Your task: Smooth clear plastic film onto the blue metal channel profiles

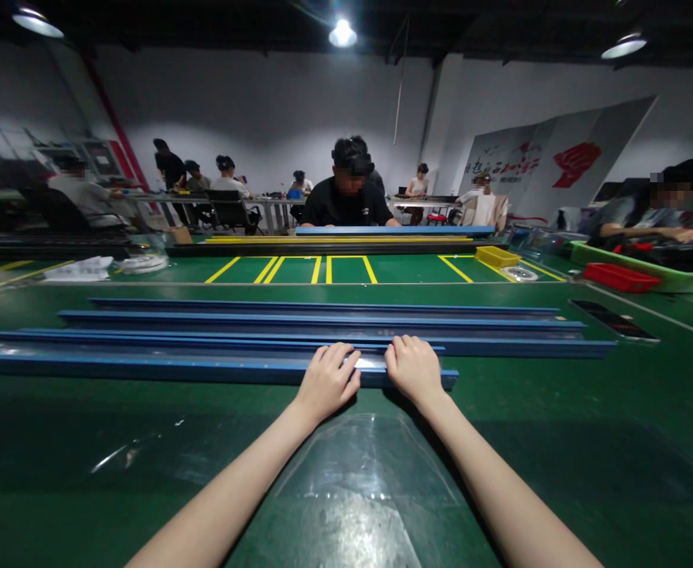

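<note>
Hands side by side: left hand [328, 380] and right hand [412, 368] both curl shut over the nearest long blue-coated metal rail [145, 367], near its right end, on the green table [559, 442]. Three more blue rails [322, 322] lie beyond, untouched; the work appears barely begun.
</note>
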The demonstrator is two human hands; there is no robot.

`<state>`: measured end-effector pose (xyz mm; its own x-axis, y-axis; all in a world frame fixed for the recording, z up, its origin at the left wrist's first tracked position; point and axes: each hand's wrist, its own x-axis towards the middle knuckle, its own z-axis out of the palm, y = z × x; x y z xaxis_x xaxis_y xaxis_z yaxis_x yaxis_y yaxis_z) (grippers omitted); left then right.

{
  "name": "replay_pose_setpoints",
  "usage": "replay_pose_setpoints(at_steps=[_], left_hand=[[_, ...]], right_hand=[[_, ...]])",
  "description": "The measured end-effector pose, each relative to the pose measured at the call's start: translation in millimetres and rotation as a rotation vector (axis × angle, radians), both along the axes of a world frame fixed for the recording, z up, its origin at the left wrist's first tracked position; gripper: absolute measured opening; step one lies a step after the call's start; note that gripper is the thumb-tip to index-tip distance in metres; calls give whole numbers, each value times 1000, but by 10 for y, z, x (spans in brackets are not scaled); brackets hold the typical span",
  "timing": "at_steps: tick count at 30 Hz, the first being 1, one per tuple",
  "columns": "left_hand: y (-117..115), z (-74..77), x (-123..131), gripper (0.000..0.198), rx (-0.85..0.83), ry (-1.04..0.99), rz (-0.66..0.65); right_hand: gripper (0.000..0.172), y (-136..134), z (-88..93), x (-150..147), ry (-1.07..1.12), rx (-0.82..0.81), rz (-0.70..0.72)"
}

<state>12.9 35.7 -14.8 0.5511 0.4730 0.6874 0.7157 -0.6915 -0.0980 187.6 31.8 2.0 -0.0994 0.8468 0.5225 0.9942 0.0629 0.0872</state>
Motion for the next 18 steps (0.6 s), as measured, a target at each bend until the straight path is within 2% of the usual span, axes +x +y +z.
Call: replay_pose_setpoints(at_steps=[8, 14, 18], left_hand=[[1, 4, -9, 24, 47, -22, -66], [-49, 28, -32, 14, 159, -34, -265], [-76, 25, -25, 12, 183, 11, -336]], right_hand=[[27, -16, -2, 29, 8, -11, 4], [27, -29, 0, 44, 18, -45, 3], [28, -55, 13, 50, 8, -65, 12]])
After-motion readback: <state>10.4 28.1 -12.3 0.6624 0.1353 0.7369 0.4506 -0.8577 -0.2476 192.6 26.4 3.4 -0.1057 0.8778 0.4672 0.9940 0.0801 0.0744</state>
